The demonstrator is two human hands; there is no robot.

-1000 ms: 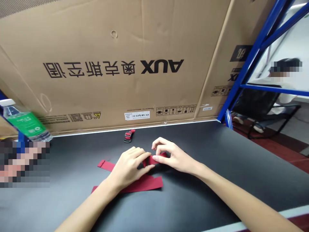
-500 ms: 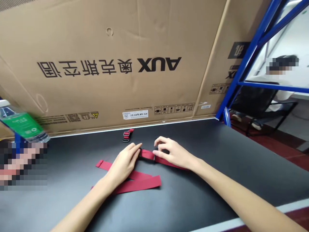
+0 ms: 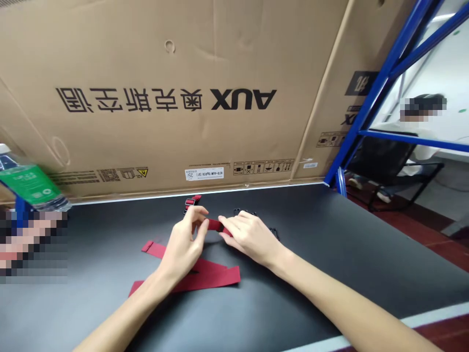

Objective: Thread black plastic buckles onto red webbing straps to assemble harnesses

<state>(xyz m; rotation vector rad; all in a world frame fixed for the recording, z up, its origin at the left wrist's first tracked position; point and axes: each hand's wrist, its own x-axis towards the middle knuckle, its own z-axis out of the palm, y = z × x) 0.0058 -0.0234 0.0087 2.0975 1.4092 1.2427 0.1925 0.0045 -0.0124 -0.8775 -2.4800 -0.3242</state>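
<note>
My left hand (image 3: 186,237) pinches one end of a short stretch of red strap (image 3: 213,224) above the black table. My right hand (image 3: 249,234) closes on the other end of that strap, its fingers pressed together. A dark piece shows on the strap between the hands; its shape is too small to make out. Loose red webbing strips (image 3: 216,277) lie crossed on the table, partly under my left forearm. Behind my left hand lies a small red strap piece with a metal buckle (image 3: 189,201). Several black buckle parts (image 3: 274,232) lie behind my right hand, partly hidden.
A large cardboard box (image 3: 164,142) stands along the table's back edge. At the left is a bottle with a green label (image 3: 32,186), near a blurred, pixelated area. Blue metal rack bars (image 3: 366,117) rise at the right, with a seated person (image 3: 425,127) beyond.
Both hands have lifted the red strap and come closer together. My right hand has moved left, uncovering black parts behind it. My left hand has risen off the table into a pinch.
</note>
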